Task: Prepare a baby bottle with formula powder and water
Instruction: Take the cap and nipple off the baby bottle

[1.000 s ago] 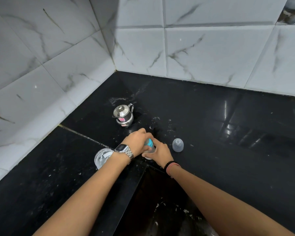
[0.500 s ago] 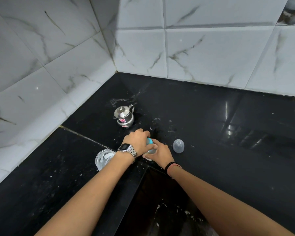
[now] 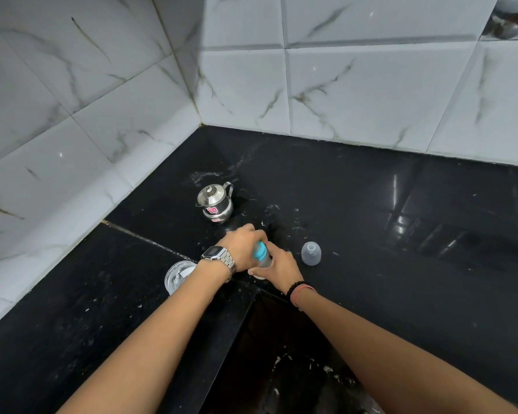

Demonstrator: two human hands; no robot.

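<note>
Black counter (image 3: 371,234), tiled corner: left hand (image 3: 243,246) now twisted further round the blue collar (image 3: 260,251), right hand (image 3: 277,265) gripping bottle (image 3: 265,262); cap probably nearly tight.

Bottle (image 3: 262,258) stood on bench (image 3: 401,249). Kettle (image 3: 215,202) sat behind bottle, toward wall corner. Cap (image 3: 311,253) lay right of bottle. Glass (image 3: 178,274) stood left of bottle.

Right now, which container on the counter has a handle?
The steel pot by the corner; the clear jar and bottle cap have none.
</note>
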